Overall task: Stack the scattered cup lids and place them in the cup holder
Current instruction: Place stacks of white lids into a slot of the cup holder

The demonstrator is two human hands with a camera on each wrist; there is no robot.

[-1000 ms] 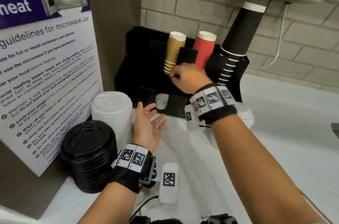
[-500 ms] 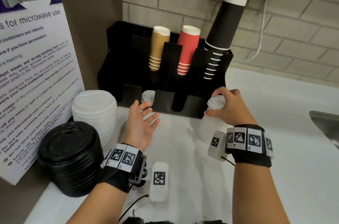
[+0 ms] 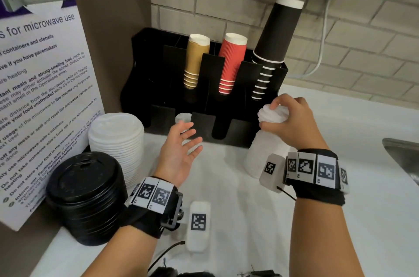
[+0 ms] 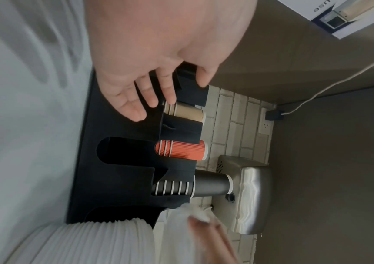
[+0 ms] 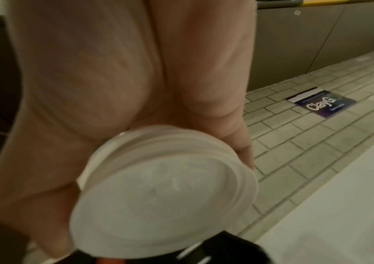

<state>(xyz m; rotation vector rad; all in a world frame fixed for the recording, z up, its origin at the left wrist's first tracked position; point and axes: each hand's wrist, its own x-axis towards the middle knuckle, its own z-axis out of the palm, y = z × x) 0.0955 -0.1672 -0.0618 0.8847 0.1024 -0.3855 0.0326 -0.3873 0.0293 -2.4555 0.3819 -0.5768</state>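
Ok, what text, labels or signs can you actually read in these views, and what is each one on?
"for microwave use": heading on the white poster left of the cup holder.
"containers and utensils", "if you have pacemakers": lines on the same poster.
"five minutes", "Do not take someone else's food": smaller lines there; the rest is cut off or too small.
"ClayG": blue sign on the brick wall, right wrist view; its small line is blurred.
Wrist bands: square code markers only, no words.

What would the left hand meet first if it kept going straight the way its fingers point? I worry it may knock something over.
Probably the black cup holder, near the small white lids in its lower front slot. The left hand is open; depth is unclear.
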